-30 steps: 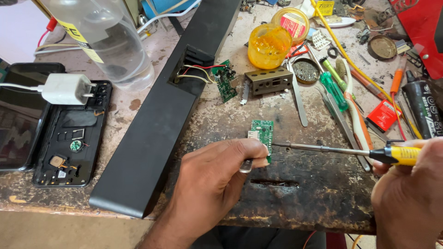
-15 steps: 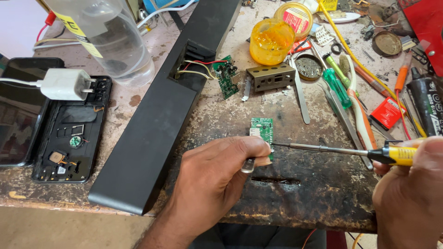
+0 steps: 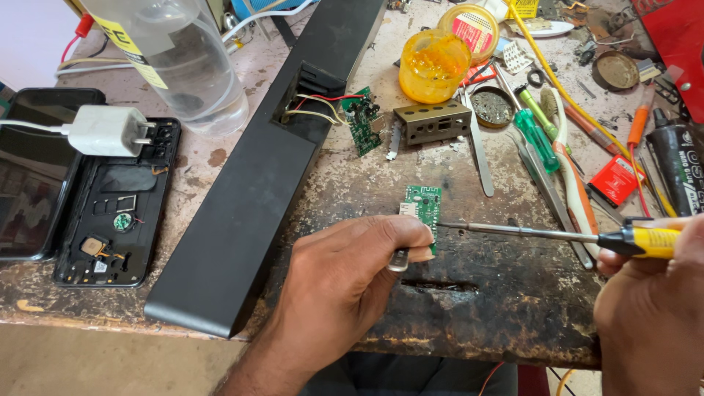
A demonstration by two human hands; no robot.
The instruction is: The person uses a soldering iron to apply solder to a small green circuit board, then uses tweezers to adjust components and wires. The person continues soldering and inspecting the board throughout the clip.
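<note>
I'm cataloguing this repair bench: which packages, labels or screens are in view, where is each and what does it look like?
Clear plastic bottle, top left: yellow label strip.
Phone, far left: dark screen, switched off.
Round tin lid, top centre: yellow rim, red label.
Small red packet, right of the tools: flat, square.
Black tube, far right: white print.
Yellow packet, top edge: only partly in view.

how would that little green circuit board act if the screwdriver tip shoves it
Probably light and stiff: the small green circuit board is thin and flat, so it would likely slide on the worn bench unless pinned. The left hand grips its lower edge, suggesting exactly that.
</note>
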